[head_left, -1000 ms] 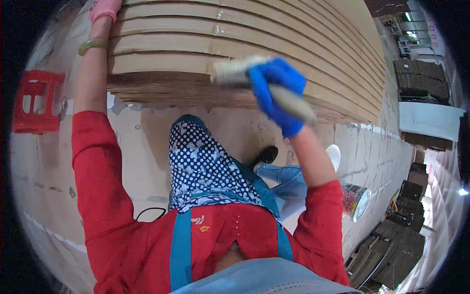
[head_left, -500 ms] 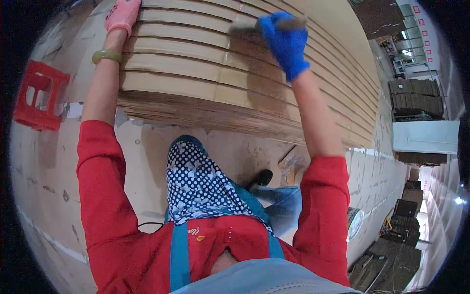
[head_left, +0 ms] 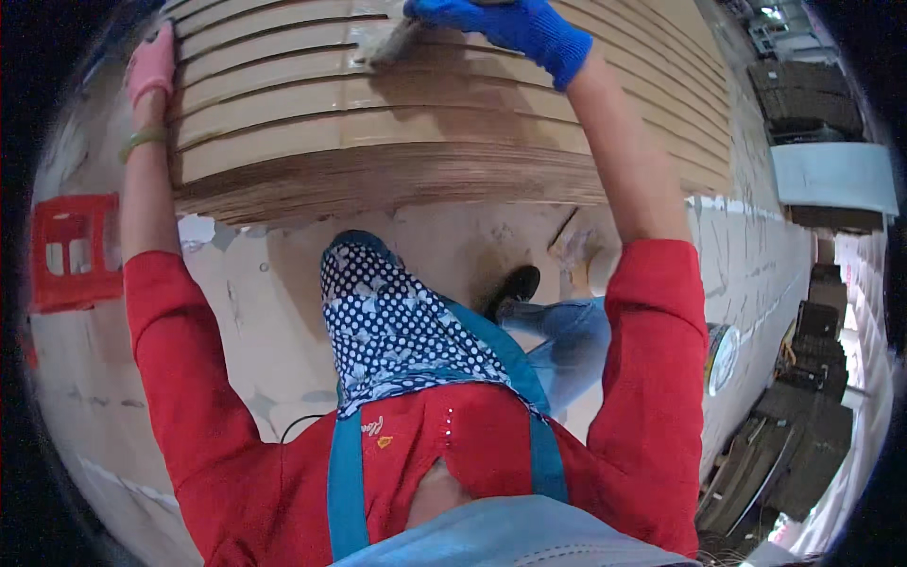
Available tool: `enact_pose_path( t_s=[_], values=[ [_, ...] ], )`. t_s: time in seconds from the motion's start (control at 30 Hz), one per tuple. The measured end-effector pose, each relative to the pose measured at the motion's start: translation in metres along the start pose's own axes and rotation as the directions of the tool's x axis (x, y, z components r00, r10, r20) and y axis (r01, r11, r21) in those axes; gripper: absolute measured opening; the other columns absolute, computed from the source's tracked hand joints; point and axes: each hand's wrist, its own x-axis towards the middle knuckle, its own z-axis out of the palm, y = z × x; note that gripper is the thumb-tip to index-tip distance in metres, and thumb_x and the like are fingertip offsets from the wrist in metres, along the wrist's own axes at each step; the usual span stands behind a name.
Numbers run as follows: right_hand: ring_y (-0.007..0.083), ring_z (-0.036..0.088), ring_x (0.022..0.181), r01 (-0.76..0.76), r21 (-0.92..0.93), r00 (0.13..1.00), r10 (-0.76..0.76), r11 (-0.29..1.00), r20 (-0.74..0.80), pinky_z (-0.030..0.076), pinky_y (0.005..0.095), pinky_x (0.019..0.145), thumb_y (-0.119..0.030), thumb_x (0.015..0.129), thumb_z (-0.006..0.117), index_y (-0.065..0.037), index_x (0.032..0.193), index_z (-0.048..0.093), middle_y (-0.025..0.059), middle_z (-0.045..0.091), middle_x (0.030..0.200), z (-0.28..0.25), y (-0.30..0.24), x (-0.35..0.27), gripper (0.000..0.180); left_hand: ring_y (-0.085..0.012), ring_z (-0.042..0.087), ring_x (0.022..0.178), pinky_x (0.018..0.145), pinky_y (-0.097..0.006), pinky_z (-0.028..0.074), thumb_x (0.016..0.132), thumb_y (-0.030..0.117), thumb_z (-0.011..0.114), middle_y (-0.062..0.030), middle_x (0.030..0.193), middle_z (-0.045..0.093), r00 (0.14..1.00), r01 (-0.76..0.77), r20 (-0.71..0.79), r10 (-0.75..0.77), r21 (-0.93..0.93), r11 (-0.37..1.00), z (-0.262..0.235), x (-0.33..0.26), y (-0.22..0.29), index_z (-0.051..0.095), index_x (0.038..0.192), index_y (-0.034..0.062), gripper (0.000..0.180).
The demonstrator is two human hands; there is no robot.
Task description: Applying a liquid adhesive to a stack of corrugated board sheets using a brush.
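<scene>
Seen from above the head: both arms in red sleeves stretched forward to a tall stack of tan cardboard sheets (head_left: pixel 416 123), stepped in staggered layers. Right hand (head_left: pixel 510 24) in a blue glove, clenched around a pale, worn brush (head_left: pixel 387 42), bristles pressed on the top sheets near the far edge. Left hand (head_left: pixel 151 66) in a pink glove, laid flat against the stack's left side, grasping nothing. Brush likely light and stiff in the handle, soft at the bristles; best gripped by the handle. Sheets probably stiff, light singly, heavy together. Red crate (head_left: pixel 71 250) on the floor at left; a round tin (head_left: pixel 723 354) at right.
</scene>
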Motion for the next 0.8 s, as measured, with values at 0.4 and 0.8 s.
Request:
enact_pose_path(
  t_s=[0.4,0.8],
  values=[
    [0.0172,0.052,0.074,-0.363,-0.127,0.914,0.326,0.923,-0.243,0.041,0.0287,0.067,-0.004,0.072,0.056,-0.001,0.073,0.060,0.0072,0.057,0.072,-0.115,-0.071,-0.177,0.006,-0.0301,0.035,0.115,0.096,-0.036,0.025,0.071,0.060,0.035,-0.0194,0.122,0.039,0.997,-0.051,-0.056,0.056,0.085,0.995,0.009,0.029,-0.029,0.042,0.117,-0.0011,0.077],
    [0.0126,0.052,0.065,-0.436,-0.212,0.776,0.246,0.875,-0.581,0.041,0.0233,0.059,-0.007,0.074,0.054,-0.002,0.074,0.060,0.0039,0.057,0.069,-0.166,-0.077,-0.244,0.008,-0.0313,0.039,0.112,0.093,-0.034,0.030,0.076,0.055,0.036,-0.0198,0.118,0.042,0.993,-0.066,-0.090,0.076,0.104,0.992,-0.010,0.018,-0.017,0.044,0.113,-0.0041,0.070]
  ],
)
